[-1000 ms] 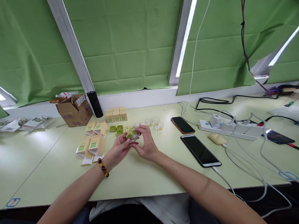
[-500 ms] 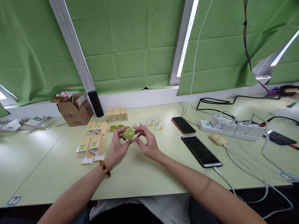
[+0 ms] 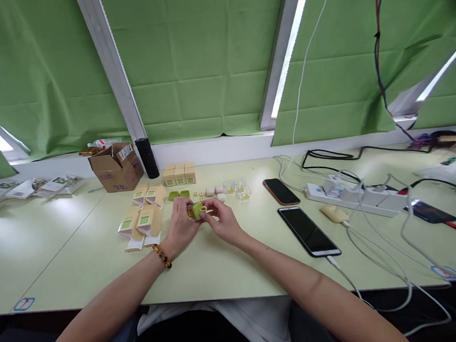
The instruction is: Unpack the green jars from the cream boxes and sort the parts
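Observation:
Over the table, a small green case [image 3: 197,210] with rounded corners is held tilted between my two hands. My left hand [image 3: 181,222] is closed round its left side, and its fingers hide part of it. On the right, my right hand [image 3: 223,222] pinches at a pale yellow ring [image 3: 203,208] that sticks out from the case. Just beyond the hands lie green square trays [image 3: 178,195], tiny yellow pieces [image 3: 198,195], pale pink pieces [image 3: 215,191] and clear cups [image 3: 239,188] with yellow bits inside.
Open kraft boxes [image 3: 149,218] lie left of my hands, and closed small boxes [image 3: 179,174] stand behind. A cardboard carton [image 3: 116,171] and black bottle [image 3: 147,158] are at the back left. Two phones [image 3: 309,231], a power strip [image 3: 355,199] and loose cables occupy the right.
The green case has been tipped from its flat top facing me to a side-on tilt, with the yellow ring now jutting right. My right fingers have closed in on the ring.

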`<action>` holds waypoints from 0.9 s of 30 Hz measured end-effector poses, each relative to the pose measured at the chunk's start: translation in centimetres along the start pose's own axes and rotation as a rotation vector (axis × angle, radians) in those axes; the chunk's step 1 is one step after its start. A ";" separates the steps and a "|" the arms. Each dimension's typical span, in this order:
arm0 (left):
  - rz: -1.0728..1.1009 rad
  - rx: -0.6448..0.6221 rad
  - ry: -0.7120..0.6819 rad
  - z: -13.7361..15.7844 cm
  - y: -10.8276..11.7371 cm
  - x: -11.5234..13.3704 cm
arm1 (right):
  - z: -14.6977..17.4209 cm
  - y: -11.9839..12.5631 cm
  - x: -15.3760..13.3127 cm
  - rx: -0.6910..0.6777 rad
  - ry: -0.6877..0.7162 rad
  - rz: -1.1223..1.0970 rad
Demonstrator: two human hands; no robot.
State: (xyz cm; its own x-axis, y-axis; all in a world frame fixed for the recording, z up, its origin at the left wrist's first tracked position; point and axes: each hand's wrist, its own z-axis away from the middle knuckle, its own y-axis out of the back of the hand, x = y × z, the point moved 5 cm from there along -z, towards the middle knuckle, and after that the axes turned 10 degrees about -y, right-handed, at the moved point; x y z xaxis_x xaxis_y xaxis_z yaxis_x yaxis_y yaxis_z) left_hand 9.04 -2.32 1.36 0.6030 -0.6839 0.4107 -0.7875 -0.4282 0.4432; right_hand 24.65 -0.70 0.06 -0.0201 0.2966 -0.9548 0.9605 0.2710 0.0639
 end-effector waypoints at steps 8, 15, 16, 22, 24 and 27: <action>0.132 -0.360 0.155 1.3 -1.9 -0.3 | -1.8 2.5 2.3 0.067 -0.094 0.087; 0.084 -0.480 0.206 1.7 -2.6 -1.5 | -2.2 2.8 2.9 0.086 -0.071 0.226; 0.081 -0.480 0.201 1.7 -2.6 -1.6 | -2.4 2.9 2.8 0.096 -0.077 0.182; 0.040 -0.480 0.224 1.8 -2.6 -1.6 | -3.4 4.0 3.3 0.101 -0.269 -0.234; 0.037 -0.415 0.201 1.5 -2.1 -1.4 | -3.3 4.3 3.4 0.114 -0.324 -0.304; 0.105 -0.314 0.097 0.8 -1.5 -0.7 | -3.0 4.4 3.1 0.133 -0.338 -0.342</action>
State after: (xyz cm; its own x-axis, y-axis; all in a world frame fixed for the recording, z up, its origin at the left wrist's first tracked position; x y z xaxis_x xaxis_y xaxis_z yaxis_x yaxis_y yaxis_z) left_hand 9.68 -1.70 -0.25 0.5422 -0.6487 0.5340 -0.7771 -0.1454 0.6124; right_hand 27.99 4.18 -1.78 -0.2700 -0.1086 -0.9567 0.9422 0.1751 -0.2857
